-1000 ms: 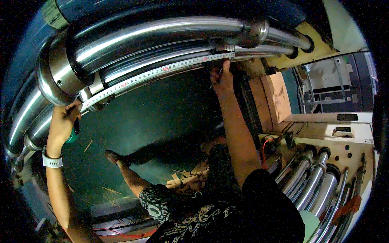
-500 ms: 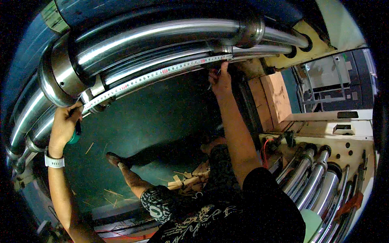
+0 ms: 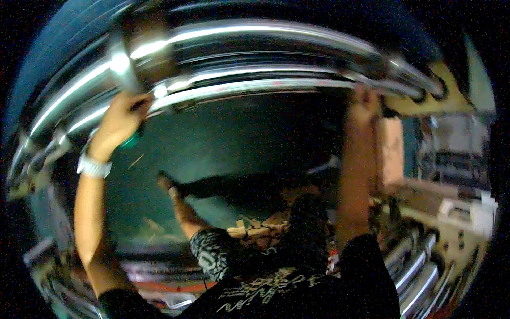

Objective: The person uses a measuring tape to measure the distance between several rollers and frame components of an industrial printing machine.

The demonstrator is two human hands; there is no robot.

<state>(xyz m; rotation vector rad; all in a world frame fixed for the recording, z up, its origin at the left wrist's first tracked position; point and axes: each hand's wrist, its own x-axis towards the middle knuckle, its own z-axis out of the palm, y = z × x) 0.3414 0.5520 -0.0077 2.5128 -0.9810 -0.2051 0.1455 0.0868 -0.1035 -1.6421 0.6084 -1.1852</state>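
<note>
A white tape measure blade point(image 3: 276, 83) stretches along the underside of the shiny metal rollers point(image 3: 276, 29), between my two hands. My left hand point(image 3: 123, 118) is closed at the blade's left end, and part of the green tape measure case point(image 3: 130, 140) shows below the fingers. My right hand point(image 3: 364, 102), smeared by motion, is closed at the blade's right end, close to the roller ends. The marks on the blade are too blurred to make out.
Below the rollers is a dark green floor point(image 3: 212, 143) with wood scraps point(image 3: 255, 228) on it. My bare leg point(image 3: 186, 215) reaches across it. More metal rollers point(image 3: 419, 274) and a cream machine frame point(image 3: 451, 234) stand at the lower right. A tan panel point(image 3: 392, 151) is beyond my right forearm.
The view has shifted and blurred. Both hands appear farther right, the left one also higher, and the blade still spans between them. My right arm stands more upright in the picture.
</note>
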